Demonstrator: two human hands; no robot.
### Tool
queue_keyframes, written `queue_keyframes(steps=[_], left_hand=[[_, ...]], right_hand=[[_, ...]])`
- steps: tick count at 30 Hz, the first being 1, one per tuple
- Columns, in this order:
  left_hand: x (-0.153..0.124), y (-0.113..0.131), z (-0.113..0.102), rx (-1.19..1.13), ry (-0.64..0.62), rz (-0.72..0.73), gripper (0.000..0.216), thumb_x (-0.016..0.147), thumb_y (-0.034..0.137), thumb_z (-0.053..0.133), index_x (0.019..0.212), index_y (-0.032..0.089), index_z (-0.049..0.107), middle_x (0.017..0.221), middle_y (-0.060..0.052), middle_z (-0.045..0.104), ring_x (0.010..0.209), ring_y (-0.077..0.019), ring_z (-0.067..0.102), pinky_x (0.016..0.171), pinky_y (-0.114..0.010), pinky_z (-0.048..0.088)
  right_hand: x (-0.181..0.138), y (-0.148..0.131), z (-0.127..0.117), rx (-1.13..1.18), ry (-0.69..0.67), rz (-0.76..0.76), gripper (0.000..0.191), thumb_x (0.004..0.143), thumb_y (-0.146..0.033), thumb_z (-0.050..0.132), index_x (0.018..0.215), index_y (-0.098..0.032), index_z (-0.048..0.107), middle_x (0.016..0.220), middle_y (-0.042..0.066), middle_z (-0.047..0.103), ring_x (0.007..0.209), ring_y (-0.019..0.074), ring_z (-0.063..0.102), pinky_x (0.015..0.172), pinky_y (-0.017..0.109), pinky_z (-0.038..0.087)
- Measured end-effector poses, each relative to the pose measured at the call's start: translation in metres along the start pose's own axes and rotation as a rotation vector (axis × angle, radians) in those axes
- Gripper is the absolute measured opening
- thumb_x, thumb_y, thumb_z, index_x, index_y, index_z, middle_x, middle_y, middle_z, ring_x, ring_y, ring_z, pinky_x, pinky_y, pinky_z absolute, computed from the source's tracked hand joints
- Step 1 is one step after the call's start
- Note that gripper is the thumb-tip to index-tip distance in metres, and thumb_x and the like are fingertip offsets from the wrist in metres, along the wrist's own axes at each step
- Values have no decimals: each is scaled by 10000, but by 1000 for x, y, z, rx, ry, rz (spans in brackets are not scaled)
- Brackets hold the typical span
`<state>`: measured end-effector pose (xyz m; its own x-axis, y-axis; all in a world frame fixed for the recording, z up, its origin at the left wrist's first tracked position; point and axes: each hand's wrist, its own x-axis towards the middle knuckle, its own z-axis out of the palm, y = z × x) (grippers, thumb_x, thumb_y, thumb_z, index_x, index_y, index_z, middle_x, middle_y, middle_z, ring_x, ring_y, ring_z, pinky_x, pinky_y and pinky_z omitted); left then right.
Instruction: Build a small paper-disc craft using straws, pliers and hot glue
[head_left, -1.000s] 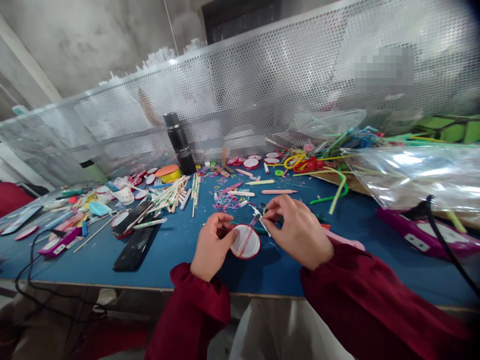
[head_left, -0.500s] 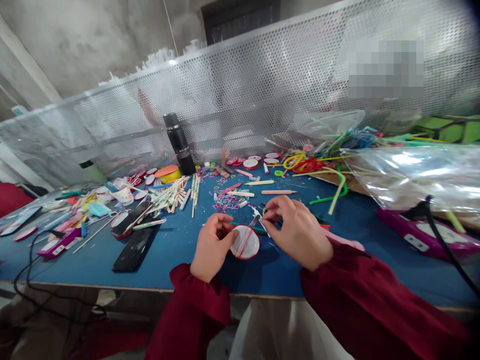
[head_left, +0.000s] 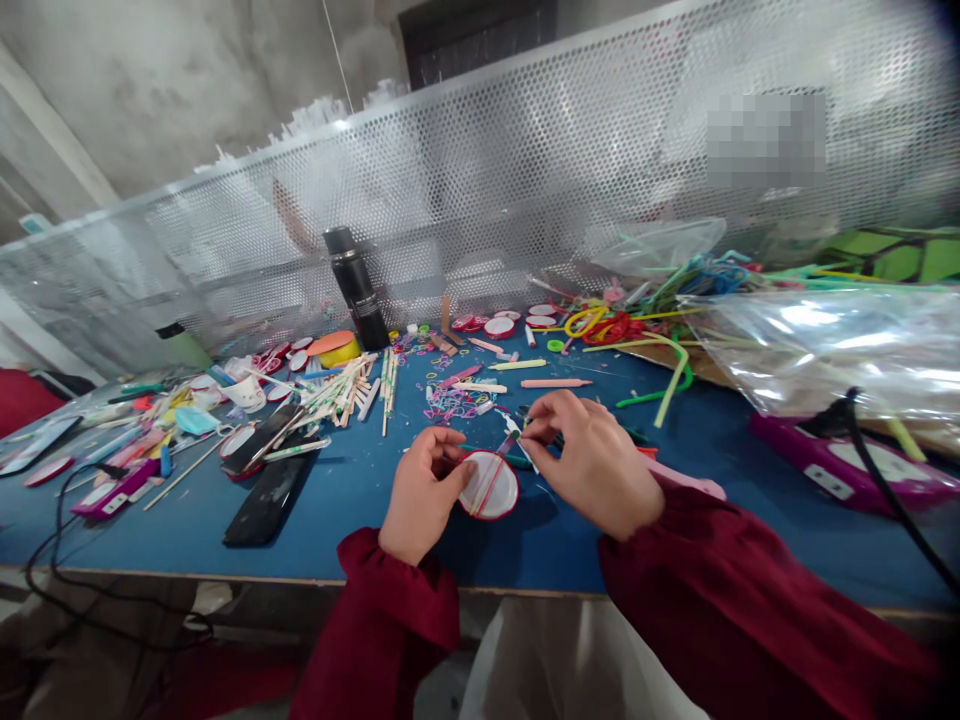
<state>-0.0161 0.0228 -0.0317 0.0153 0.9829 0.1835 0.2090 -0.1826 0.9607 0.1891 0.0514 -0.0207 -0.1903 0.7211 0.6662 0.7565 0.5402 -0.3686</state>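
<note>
Blue table, blurry-lettered bottle, left hand pinching disc, right hand pinching something white

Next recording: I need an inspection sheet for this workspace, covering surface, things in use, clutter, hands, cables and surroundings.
Surface: blue tabletop, small bits scattered across it.
Things in use: white disc with red rim, thin lines crossing its face; small white piece beyond it.
Clutter: heaped patterned sticks, pink pen, black bottle, clear plastic bag at right.
Hands: left hand grips the disc's edge; right hand has its fingertips close together beside the white piece, grip unclear.
Cables: black cable at left hangs past the table edge; black cable at right crosses a purple box.
Surroundings: perforated panel behind the table, grey wall beyond.
</note>
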Motion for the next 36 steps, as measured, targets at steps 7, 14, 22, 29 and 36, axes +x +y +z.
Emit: queue_keyframes(steps=[7, 14, 22, 29, 36], left_hand=[[0, -1, 0, 0, -2, 4, 299, 806, 260, 703, 1055, 166, 568, 823, 2, 611, 678, -107, 559, 642, -226, 436], [-1, 0, -1, 0, 6, 0, 304, 801, 274, 706, 1048, 165, 567, 820, -1, 612, 691, -114, 567, 657, -231, 440], [-1, -1, -1, -11, -4, -5, 322, 797, 318, 716, 1046, 175, 570, 826, -3, 628, 686, -118, 572, 657, -236, 434], [-1, -1, 0, -11, -8, -2, 317, 798, 301, 715, 1050, 174, 572, 830, -1, 625, 687, -115, 568, 651, -232, 435], [-1, -1, -1, 2, -5, -11, 325, 793, 305, 719, 1052, 173, 574, 832, -4, 624, 698, -119, 572, 657, -233, 438]], right_hand=[[0, 1, 0, 5, -34, 1, 240, 820, -156, 629, 980, -248, 477, 793, -15, 767, 822, 251, 698, 856, 405, 438], [0, 2, -1, 42, -46, -5, 220, 840, -172, 614, 996, -252, 481, 812, -3, 776, 837, 264, 707, 856, 425, 433], [1, 1, -2, 66, -52, 19, 222, 832, -173, 610, 996, -250, 482, 810, -5, 771, 813, 248, 716, 871, 440, 429], [2, 0, -3, 81, -44, 50, 242, 813, -169, 614, 1006, -241, 488, 799, -28, 764, 796, 222, 720, 884, 431, 418], [2, -1, -3, 76, -26, 53, 221, 804, -179, 618, 976, -244, 495, 775, -29, 762, 781, 221, 711, 884, 433, 426]])
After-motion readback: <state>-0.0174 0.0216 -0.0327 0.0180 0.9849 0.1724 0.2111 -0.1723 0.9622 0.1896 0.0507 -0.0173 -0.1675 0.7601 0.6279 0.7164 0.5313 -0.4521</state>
